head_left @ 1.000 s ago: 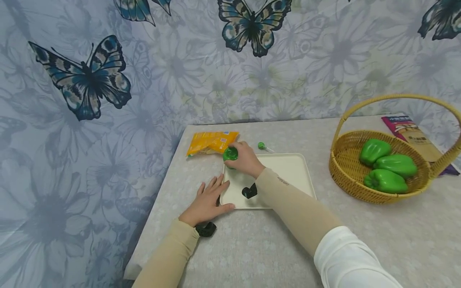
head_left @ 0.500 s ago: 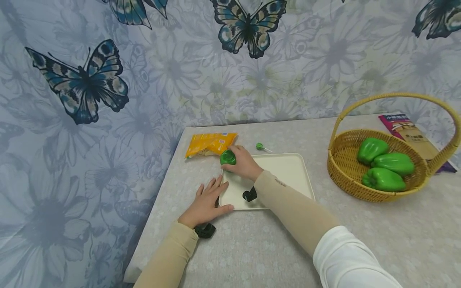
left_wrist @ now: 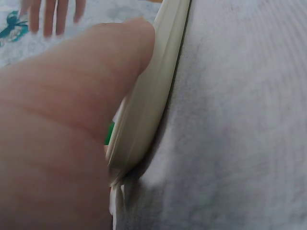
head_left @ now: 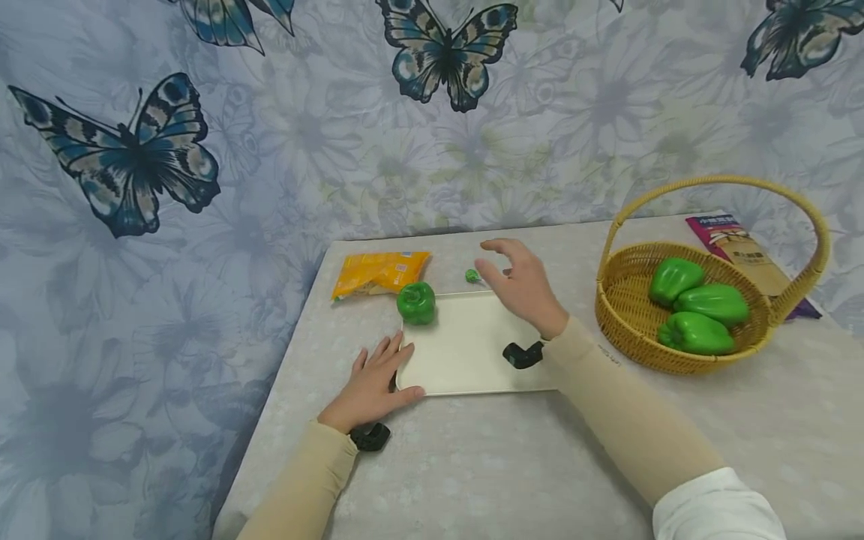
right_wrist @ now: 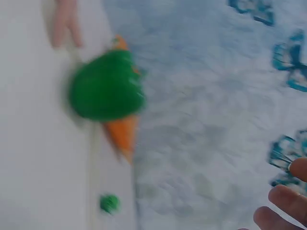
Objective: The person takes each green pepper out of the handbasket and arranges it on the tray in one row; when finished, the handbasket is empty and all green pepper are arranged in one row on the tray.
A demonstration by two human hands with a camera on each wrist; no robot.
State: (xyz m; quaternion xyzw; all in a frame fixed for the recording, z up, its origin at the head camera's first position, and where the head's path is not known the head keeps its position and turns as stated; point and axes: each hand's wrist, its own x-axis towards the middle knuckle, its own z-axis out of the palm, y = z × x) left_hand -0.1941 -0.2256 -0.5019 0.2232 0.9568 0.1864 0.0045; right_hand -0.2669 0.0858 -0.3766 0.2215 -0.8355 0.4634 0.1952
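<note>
Hovering empty above the tray [head_left: 472, 360], right hand [head_left: 520, 285] spreads; left hand [head_left: 371, 382] lies flat.

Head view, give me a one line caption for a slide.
Green pepper sits on the cream tray; left hand steadies it, right hand open above.

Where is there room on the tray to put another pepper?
The cream plastic tray is bare across its middle and right, between the green bell pepper at its far-left corner and the right hand. The woven wicker basket is crowded with three peppers.
</note>
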